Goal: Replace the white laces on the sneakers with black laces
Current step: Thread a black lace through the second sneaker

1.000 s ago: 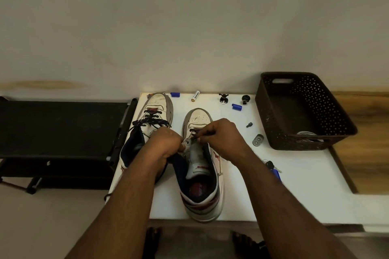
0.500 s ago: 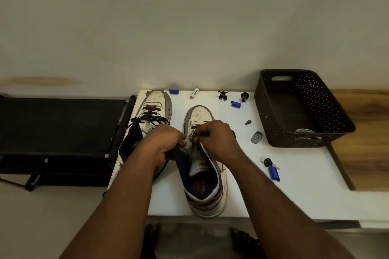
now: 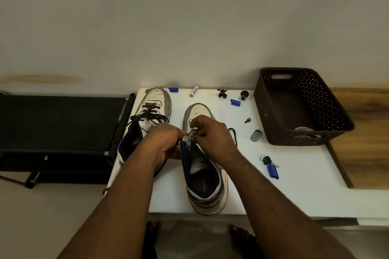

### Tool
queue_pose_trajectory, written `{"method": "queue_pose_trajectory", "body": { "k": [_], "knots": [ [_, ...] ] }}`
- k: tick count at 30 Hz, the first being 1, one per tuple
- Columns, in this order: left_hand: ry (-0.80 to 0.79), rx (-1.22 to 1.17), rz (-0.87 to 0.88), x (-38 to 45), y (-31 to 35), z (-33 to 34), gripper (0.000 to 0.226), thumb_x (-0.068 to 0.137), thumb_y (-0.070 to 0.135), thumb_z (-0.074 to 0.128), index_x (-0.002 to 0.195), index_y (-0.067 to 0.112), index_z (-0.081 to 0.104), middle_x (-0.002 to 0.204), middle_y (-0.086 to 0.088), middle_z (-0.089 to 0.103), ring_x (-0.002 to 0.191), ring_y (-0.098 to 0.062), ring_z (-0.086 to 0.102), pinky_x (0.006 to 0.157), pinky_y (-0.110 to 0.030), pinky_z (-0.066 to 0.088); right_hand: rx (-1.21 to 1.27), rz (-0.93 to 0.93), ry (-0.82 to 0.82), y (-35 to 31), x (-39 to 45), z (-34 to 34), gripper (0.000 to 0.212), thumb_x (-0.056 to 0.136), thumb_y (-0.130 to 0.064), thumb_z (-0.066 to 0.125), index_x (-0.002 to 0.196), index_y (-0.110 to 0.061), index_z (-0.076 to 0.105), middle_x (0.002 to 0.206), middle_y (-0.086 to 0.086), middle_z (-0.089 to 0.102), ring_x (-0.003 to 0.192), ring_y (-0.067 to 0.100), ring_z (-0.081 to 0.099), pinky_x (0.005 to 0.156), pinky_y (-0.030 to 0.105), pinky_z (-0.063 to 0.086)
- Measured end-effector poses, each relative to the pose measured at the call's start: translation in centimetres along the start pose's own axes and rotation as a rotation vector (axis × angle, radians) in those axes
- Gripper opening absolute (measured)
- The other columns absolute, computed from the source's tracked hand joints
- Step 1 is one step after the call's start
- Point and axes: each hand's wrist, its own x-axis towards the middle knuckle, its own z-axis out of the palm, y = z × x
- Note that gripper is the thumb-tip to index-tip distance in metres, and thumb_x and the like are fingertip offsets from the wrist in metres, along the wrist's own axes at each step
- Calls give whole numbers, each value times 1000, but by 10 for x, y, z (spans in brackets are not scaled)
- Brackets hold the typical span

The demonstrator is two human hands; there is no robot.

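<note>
Two white sneakers stand toe-away on the white table [image 3: 294, 191]. The left sneaker [image 3: 154, 103] carries black laces [image 3: 149, 119] across its eyelets. The right sneaker [image 3: 205, 176] has its tongue and blue lining exposed. My left hand [image 3: 164, 143] pinches the left eyelet flap of the right sneaker. My right hand [image 3: 212, 136] pinches a black lace [image 3: 233, 134] at the eyelets, and a loop of it trails to the right. The fingertips of both hands meet over the tongue. White laces [image 3: 304, 129] lie in the dark basket.
A dark perforated basket [image 3: 328, 115] stands at the table's right. Small items lie about: blue caps [image 3: 235, 102], a battery [image 3: 194, 91], two small figures [image 3: 222, 93], a bolt [image 3: 247, 120], a metal plate [image 3: 256, 135], keys with a blue fob [image 3: 271, 167]. A black bench [image 3: 59, 124] adjoins on the left.
Both hands have stayed on the right sneaker's eyelets, drawing closer together. The black lace loop now shows to the right of my right hand.
</note>
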Motion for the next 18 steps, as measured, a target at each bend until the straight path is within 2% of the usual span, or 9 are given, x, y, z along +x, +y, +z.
{"method": "queue_pose_trajectory", "body": {
  "k": [2,4,8,10,12,13,14,16,18],
  "knots": [
    [46,14,24,3,-1,5,17,91,-3,56,80,5,66,66,-11,62,52,-19,57,42,-23,51,-3,-4,-37,1,2,-1,44,86,-12,65,127,-29,59,124,2,65,113,22,61,100,41,48],
    [79,50,44,8,-5,10,24,90,-6,55,71,7,63,63,-12,60,49,-20,56,46,-25,51,-55,-7,-85,3,3,-4,40,89,-16,63,127,-27,61,124,2,66,116,22,58,103,39,45],
    [243,172,197,14,-7,12,23,93,1,51,76,13,61,83,-12,66,73,-26,64,70,-39,55,-133,-33,-111,4,2,-8,26,91,-19,62,114,-26,70,113,-1,70,105,18,62,90,29,48],
    [369,-106,348,7,3,5,23,97,2,41,81,14,54,89,-11,67,77,-23,65,77,-41,56,-157,-38,-104,4,3,-8,23,90,-21,63,111,-28,71,109,-3,70,102,17,63,85,28,48],
    [545,-572,619,-5,21,-10,23,99,2,35,85,14,49,77,-5,63,68,-19,63,73,-37,57,-168,-34,-95,5,5,-8,22,89,-22,64,109,-29,71,108,-4,71,101,17,63,87,33,51],
    [656,-680,768,-12,27,-18,22,99,2,36,87,15,49,76,-3,61,68,-17,62,72,-32,57,-170,-33,-92,6,5,-7,22,88,-22,64,108,-28,71,107,-3,71,100,18,63,88,36,52],
    [788,-652,887,-16,31,-25,18,97,2,39,90,15,49,82,-2,60,72,-13,62,74,-27,54,-172,-33,-87,6,6,-6,21,88,-22,65,107,-28,72,107,-3,71,100,18,63,89,37,52],
    [1063,-304,983,-17,26,-34,13,91,2,48,100,9,53,102,-1,55,88,-7,58,80,-18,46,-180,-37,-80,6,6,-5,21,86,-23,66,105,-29,72,105,-3,71,98,19,64,88,38,53],
    [1074,73,1025,-12,20,-33,24,85,-2,53,105,9,58,110,4,50,101,-10,56,85,-20,46,-185,-48,-74,7,5,-6,21,86,-22,66,104,-28,73,104,-3,72,96,18,65,87,38,53]
  ]
}}
